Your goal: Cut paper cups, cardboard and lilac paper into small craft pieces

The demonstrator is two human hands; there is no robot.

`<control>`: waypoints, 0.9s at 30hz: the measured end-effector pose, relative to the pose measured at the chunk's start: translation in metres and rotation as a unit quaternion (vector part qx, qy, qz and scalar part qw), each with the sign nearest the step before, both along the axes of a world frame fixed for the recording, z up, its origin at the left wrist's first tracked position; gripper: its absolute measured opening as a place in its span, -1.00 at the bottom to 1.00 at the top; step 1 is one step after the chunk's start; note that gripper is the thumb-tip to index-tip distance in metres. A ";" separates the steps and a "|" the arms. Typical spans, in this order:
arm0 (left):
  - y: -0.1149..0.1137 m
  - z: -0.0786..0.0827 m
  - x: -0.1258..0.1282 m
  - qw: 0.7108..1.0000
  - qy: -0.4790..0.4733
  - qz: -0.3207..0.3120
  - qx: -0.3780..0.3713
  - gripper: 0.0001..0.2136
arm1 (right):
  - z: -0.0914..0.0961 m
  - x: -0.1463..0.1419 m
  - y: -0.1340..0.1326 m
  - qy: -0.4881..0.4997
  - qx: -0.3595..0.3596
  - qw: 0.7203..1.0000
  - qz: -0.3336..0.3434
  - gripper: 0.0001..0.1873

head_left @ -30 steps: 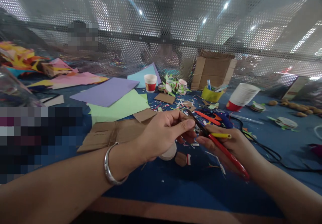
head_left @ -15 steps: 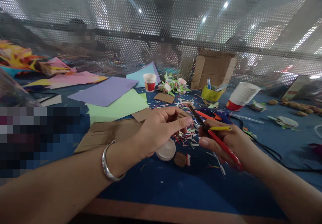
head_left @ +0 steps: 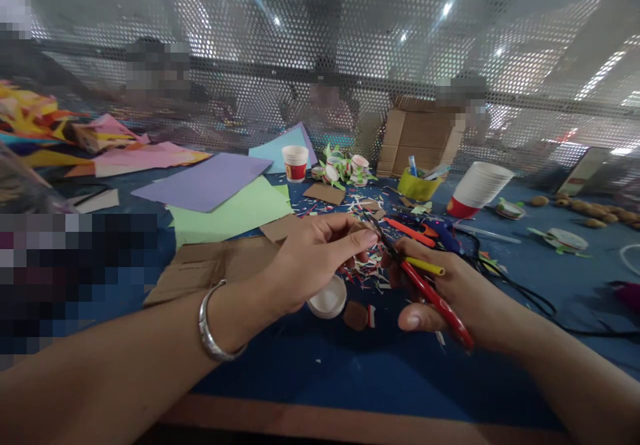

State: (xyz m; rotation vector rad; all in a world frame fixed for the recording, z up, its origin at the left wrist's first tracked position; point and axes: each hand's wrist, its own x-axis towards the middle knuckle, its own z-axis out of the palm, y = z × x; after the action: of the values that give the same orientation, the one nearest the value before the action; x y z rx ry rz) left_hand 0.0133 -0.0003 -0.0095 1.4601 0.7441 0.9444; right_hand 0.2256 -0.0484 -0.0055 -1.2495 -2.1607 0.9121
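My left hand (head_left: pixel 325 248), with a silver bangle at the wrist, is closed in a pinch; what lies between its fingertips is mostly hidden. Red-handled scissors (head_left: pixel 430 295) are gripped in my right hand (head_left: pixel 450 285), their dark blades pointing at the left fingertips. A thin yellow stick (head_left: pixel 425 266) pokes out beside the scissors, between the right fingers. Below the hands a shallow white paper cup base (head_left: pixel 328 298) lies on the blue table (head_left: pixel 300 372). Just right of it are a brown rounded cardboard piece (head_left: pixel 355 315) and a small red-and-white scrap.
Paper snippets (head_left: pixel 367 272) litter the table beneath my hands. Cardboard (head_left: pixel 200 265) and coloured sheets (head_left: pixel 205 182) lie left. Behind stand a paper cup (head_left: pixel 295 163), small green-legged paper crafts (head_left: pixel 345 168) and a yellow holder (head_left: pixel 419 185). A tilted cup stack (head_left: pixel 480 188) and black cable (head_left: pixel 530 292) are right.
The scissors have shifted slightly left and lower, their blades nearer the left fingertips. My right thumb has swung down, away from the other fingers. My left hand keeps its pinch.
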 end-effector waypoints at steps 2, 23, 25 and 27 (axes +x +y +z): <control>0.000 -0.001 -0.001 1.000 0.007 -0.009 -0.006 -0.80 | 0.000 -0.001 0.000 0.000 -0.003 1.000 -0.002 -0.33; 0.000 -0.001 -0.001 0.996 0.018 -0.059 -0.066 -0.80 | -0.004 -0.003 -0.003 0.022 -0.019 0.998 -0.051 -0.68; 0.000 0.001 -0.001 0.996 0.022 -0.064 -0.065 -0.81 | -0.004 -0.002 -0.003 0.003 -0.003 0.999 -0.054 -0.68; 0.000 0.002 -0.001 0.995 0.025 -0.070 -0.067 -0.82 | -0.004 -0.001 -0.004 -0.013 0.013 0.998 -0.059 -0.67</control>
State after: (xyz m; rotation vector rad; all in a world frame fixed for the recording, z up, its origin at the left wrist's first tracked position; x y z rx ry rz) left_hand 0.0119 -0.0001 -0.0073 1.4039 0.7184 0.7394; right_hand 0.2245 -0.0520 -0.0095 -1.3674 -2.0869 0.8205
